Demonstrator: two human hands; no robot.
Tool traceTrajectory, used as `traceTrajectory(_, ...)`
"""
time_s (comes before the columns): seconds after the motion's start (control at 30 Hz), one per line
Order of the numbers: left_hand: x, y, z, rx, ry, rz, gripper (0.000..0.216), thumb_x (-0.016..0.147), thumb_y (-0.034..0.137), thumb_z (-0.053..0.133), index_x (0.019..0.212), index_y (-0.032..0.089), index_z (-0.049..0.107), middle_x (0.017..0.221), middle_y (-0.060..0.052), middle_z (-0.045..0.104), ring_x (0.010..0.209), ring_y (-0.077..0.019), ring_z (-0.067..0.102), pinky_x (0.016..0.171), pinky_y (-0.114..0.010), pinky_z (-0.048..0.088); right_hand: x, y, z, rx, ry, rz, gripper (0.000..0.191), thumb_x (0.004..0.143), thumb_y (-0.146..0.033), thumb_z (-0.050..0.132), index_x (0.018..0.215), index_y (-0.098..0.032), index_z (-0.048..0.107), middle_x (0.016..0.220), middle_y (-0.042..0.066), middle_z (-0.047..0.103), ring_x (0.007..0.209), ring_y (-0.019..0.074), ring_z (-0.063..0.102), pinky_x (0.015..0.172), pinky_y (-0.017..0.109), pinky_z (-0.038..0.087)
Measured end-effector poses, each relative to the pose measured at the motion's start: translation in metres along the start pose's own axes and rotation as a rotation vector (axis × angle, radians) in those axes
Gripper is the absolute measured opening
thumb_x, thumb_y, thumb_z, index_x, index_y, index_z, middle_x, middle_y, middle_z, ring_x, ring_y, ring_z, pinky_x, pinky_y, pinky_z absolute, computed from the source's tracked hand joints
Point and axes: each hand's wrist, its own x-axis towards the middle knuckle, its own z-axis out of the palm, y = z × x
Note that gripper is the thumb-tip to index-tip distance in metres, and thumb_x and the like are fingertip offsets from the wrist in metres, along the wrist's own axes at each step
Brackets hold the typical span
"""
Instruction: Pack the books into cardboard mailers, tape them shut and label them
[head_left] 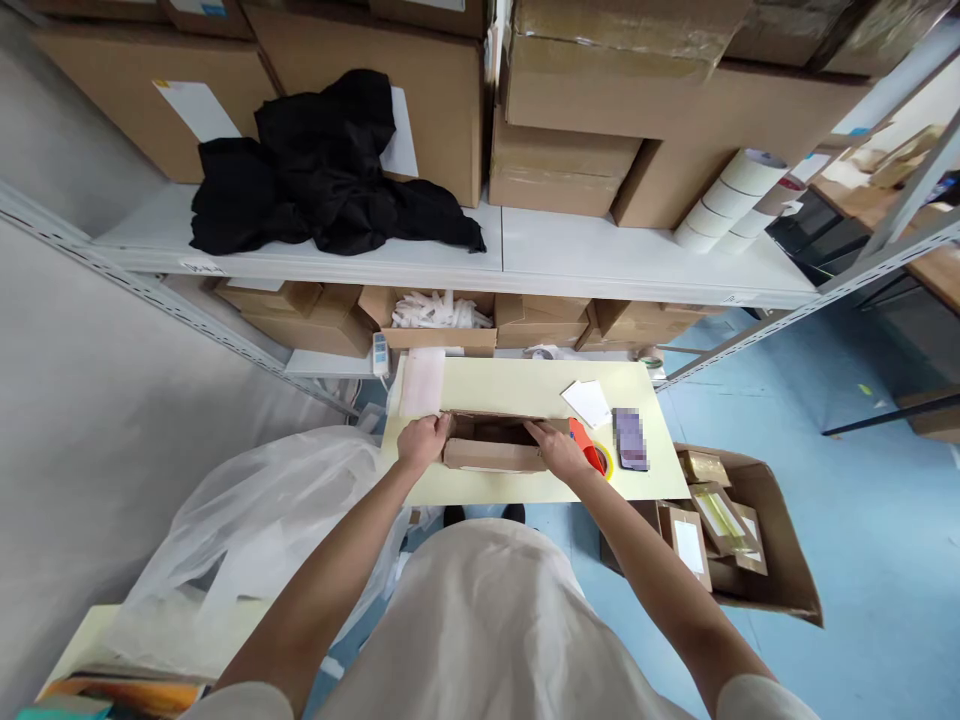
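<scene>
Box: the open cardboard box (495, 456) lies straight ahead of you, at twelve o'clock, low on the pale surface (502, 385) and between your two hands
Long axis: it runs from nine o'clock to three o'clock, across your body, with the opening facing up towards you
Left hand: your left hand (423, 440) is closed on the box's nine o'clock end, near the far corner
Right hand: your right hand (561, 450) is at the three o'clock end, its fingers reaching over into the opening; whether they pinch a wall or a flap, you cannot tell
Nearer hand: neither; both touch the box, one at each end
Near edge: only a narrow strip of surface shows at six o'clock, between the box and the edge on your side
Nine o'clock side: past your left hand the surface soon ends; a pinkish sheet (423, 380) lies at about ten o'clock, just beyond that hand
Three o'clock side: the orange tape dispenser (585, 445) sits just beside your right hand, then the phone (631, 440); white cards (588, 403) lie at two o'clock
Open room: the widest stretch of surface is at twelve o'clock, beyond the box and before the shelf unit (570, 235)
</scene>
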Motion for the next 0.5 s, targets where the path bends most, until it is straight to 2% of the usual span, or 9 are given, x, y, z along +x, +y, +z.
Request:
traceTrajectory(0.07,-0.001,0.002,0.000,-0.026,0.077,0.029,0.042,0.090,0.043,0.036,0.113,0.017,0.060,0.105,-0.013,0.068,0.094,-0.0260,0.064,0.076,-0.034,0.047,0.007,0.004,-0.001,0.033,0.032,0.011,0.066,0.085,-0.009,0.041,0.146,-0.026,0.023,0.142,0.010,0.043,0.099,0.0223,0.063,0.073,0.030,0.047)
traceTrajectory(0.13,-0.003,0.003,0.001,-0.057,0.175,0.100,0.049,0.089,0.042,0.040,0.128,0.013,0.047,0.120,-0.015,0.061,0.103,-0.0269,0.061,0.081,-0.036,0.047,0.013,0.009,-0.003,0.070,0.042,0.020,0.074,0.084,-0.015,0.049,0.148,-0.029,0.014,0.147,0.008,0.037,0.107,0.0240,0.060,0.079,0.031,0.048)
traceTrajectory(0.2,-0.005,0.002,0.000,-0.077,0.262,0.171,0.056,0.087,0.041,0.044,0.133,0.009,0.040,0.128,-0.018,0.054,0.113,-0.0291,0.055,0.086,-0.038,0.046,0.018,0.015,-0.005,0.104,0.015,0.023,0.084,0.079,-0.019,0.057,0.148,-0.031,0.011,0.151,0.006,0.029,0.114,0.0252,0.056,0.087,0.033,0.047)
traceTrajectory(0.3,-0.007,0.001,-0.004,-0.076,0.356,0.264,0.058,0.084,0.037,0.051,0.133,0.007,0.041,0.136,-0.021,0.046,0.125,-0.0317,0.044,0.096,-0.042,0.040,0.021,0.022,-0.004,0.149,-0.063,-0.010,0.091,0.074,-0.025,0.064,0.148,-0.032,0.013,0.156,0.005,0.016,0.123,0.0271,0.050,0.094,0.035,0.044)
traceTrajectory(0.37,-0.007,0.001,-0.009,-0.050,0.318,0.371,0.049,0.084,0.033,0.052,0.128,0.013,0.048,0.135,-0.017,0.049,0.125,-0.0308,0.044,0.100,-0.044,0.036,0.021,0.025,0.000,0.178,-0.115,-0.035,0.094,0.072,-0.030,0.066,0.149,-0.030,0.012,0.157,0.006,0.010,0.126,0.0279,0.047,0.096,0.036,0.043)
traceTrajectory(0.43,-0.005,0.003,-0.015,-0.021,0.177,0.487,0.035,0.086,0.028,0.048,0.119,0.019,0.057,0.124,-0.012,0.060,0.118,-0.0267,0.052,0.104,-0.044,0.032,0.020,0.027,0.003,0.206,-0.155,-0.046,0.101,0.069,-0.032,0.069,0.149,-0.029,0.008,0.157,0.007,0.003,0.127,0.0283,0.046,0.096,0.035,0.043)
traceTrajectory(0.5,-0.001,0.007,-0.020,0.011,0.013,0.520,0.030,0.087,0.027,0.047,0.112,0.023,0.062,0.111,-0.009,0.068,0.108,-0.0236,0.058,0.107,-0.045,0.027,0.019,0.028,0.005,0.222,-0.186,-0.047,0.109,0.065,-0.037,0.071,0.149,-0.028,0.003,0.157,0.009,-0.003,0.128,0.0297,0.045,0.097,0.036,0.042)
